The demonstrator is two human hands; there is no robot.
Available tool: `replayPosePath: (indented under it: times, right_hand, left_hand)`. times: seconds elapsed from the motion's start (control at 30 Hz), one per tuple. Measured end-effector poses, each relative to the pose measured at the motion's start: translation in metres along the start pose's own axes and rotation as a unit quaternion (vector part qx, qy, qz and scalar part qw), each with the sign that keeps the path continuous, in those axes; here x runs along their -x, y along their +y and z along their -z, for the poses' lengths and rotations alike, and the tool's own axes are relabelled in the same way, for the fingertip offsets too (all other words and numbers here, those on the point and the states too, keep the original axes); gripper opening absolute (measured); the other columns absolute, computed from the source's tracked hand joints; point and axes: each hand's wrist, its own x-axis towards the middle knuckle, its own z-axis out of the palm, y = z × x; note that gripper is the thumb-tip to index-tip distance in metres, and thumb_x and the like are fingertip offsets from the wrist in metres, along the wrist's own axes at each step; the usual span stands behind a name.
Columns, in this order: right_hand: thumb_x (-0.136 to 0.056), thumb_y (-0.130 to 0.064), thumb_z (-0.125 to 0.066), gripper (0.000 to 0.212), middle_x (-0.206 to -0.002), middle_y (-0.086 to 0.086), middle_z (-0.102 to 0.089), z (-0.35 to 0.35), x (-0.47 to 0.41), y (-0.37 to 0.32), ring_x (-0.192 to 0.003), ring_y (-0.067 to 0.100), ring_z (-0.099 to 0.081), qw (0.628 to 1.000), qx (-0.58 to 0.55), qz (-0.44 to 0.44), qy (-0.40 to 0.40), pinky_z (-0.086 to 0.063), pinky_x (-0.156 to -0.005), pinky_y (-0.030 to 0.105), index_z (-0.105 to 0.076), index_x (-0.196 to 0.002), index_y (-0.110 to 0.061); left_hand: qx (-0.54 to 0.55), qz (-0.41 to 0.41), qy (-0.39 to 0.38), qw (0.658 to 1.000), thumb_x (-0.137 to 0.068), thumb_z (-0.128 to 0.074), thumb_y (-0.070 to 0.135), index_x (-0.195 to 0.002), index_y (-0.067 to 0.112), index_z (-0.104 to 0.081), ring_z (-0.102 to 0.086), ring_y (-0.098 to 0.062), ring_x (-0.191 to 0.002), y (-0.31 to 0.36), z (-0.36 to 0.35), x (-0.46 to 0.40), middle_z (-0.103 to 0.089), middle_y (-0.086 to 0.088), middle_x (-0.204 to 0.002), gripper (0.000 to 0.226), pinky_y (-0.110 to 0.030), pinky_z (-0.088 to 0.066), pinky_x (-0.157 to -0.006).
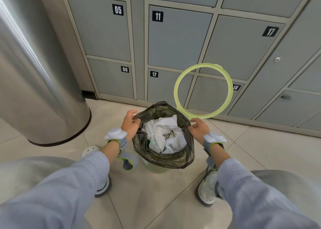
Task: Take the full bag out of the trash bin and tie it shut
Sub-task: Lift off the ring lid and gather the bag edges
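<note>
A dark translucent trash bag stuffed with white crumpled paper stands in a small pale green bin, which shows only below the bag. My left hand pinches the bag's left rim. My right hand grips the bag's right rim and also holds the bin's yellow-green ring, which stands upright above it. The bag's mouth is wide open.
Grey numbered lockers form a wall right behind the bin. A large steel cylinder stands on the tiled floor at the left. My shoes flank the bin, and a white perforated object lies by my left wrist.
</note>
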Motion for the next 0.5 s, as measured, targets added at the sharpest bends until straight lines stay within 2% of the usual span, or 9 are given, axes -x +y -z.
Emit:
replayPosePath:
  times: [0.07, 0.13, 0.2, 0.23, 0.3, 0.4, 0.43, 0.5]
  right_hand:
    - [-0.086, -0.011, -0.045, 0.047, -0.094, 0.003, -0.059, 0.007, 0.000, -0.005, -0.082, 0.027, -0.054, 0.999, 0.021, 0.048, -0.015, -0.039, -0.071, 0.028, -0.042, -0.132, -0.022]
    - [-0.087, -0.005, -0.039, 0.056, -0.119, 0.012, -0.057, 0.016, 0.003, -0.011, -0.100, 0.035, -0.055, 0.989, 0.083, 0.115, -0.048, -0.040, -0.081, 0.029, -0.034, -0.139, -0.024]
    - [-0.087, -0.001, -0.036, 0.063, -0.130, 0.016, -0.049, 0.024, 0.004, -0.014, -0.113, 0.038, -0.051, 0.960, 0.200, 0.171, -0.100, -0.041, -0.089, 0.034, -0.027, -0.144, -0.026]
    - [-0.087, 0.000, -0.036, 0.066, -0.133, 0.016, -0.045, 0.026, 0.004, -0.014, -0.114, 0.038, -0.050, 0.937, 0.269, 0.184, -0.125, -0.043, -0.088, 0.036, -0.021, -0.145, -0.029]
    - [-0.086, -0.001, -0.039, 0.074, -0.138, 0.012, -0.038, 0.028, 0.004, -0.011, -0.113, 0.035, -0.051, 0.891, 0.384, 0.186, -0.156, -0.043, -0.075, 0.035, -0.013, -0.145, -0.036]
    - [-0.086, -0.005, -0.046, 0.080, -0.142, 0.009, -0.032, 0.024, 0.007, -0.003, -0.115, 0.035, -0.050, 0.832, 0.493, 0.195, -0.163, -0.041, -0.067, 0.032, -0.006, -0.144, -0.044]
    - [-0.087, -0.008, -0.048, 0.080, -0.141, 0.010, -0.033, 0.021, 0.006, 0.001, -0.114, 0.035, -0.050, 0.816, 0.515, 0.206, -0.160, -0.040, -0.067, 0.032, -0.006, -0.144, -0.044]
    - [-0.089, -0.015, -0.048, 0.071, -0.136, 0.012, -0.037, 0.018, 0.006, 0.008, -0.111, 0.035, -0.051, 0.794, 0.546, 0.221, -0.147, -0.039, -0.067, 0.034, -0.011, -0.143, -0.043]
  left_hand:
    - [-0.047, -0.034, -0.026, 0.998, -0.092, -0.041, 0.002, -0.135, 0.014, -0.044, -0.053, -0.034, -0.109, 0.001, 0.004, -0.003, -0.048, -0.019, -0.127, 0.045, -0.036, -0.043, -0.100]
    - [-0.116, -0.071, -0.044, 0.990, -0.090, -0.037, -0.001, -0.129, 0.017, -0.053, -0.052, -0.035, -0.113, 0.001, 0.009, -0.005, -0.047, -0.020, -0.131, 0.046, -0.037, -0.040, -0.105]
    - [-0.215, -0.108, -0.068, 0.968, -0.087, -0.037, -0.002, -0.124, 0.020, -0.058, -0.045, -0.031, -0.122, 0.000, 0.015, -0.006, -0.043, -0.014, -0.136, 0.048, -0.033, -0.036, -0.106]
    - [-0.273, -0.124, -0.084, 0.950, -0.085, -0.039, -0.002, -0.123, 0.022, -0.059, -0.041, -0.031, -0.127, 0.000, 0.018, -0.007, -0.040, -0.011, -0.140, 0.049, -0.034, -0.036, -0.106]
    - [-0.397, -0.152, -0.127, 0.896, -0.084, -0.044, 0.004, -0.129, 0.030, -0.052, -0.034, -0.030, -0.132, -0.002, 0.026, -0.008, -0.032, -0.006, -0.147, 0.053, -0.039, -0.040, -0.104]
    - [-0.565, -0.191, -0.184, 0.781, -0.087, -0.049, 0.015, -0.143, 0.040, -0.028, -0.029, -0.031, -0.134, -0.010, 0.034, -0.008, -0.021, -0.007, -0.153, 0.065, -0.042, -0.037, -0.105]
    - [-0.598, -0.198, -0.187, 0.753, -0.087, -0.048, 0.014, -0.145, 0.040, -0.021, -0.029, -0.031, -0.135, -0.016, 0.035, -0.007, -0.019, -0.008, -0.153, 0.070, -0.043, -0.036, -0.105]
    - [-0.629, -0.213, -0.180, 0.726, -0.087, -0.048, 0.015, -0.146, 0.038, -0.018, -0.031, -0.030, -0.134, -0.024, 0.034, -0.003, -0.020, -0.008, -0.152, 0.070, -0.042, -0.036, -0.104]
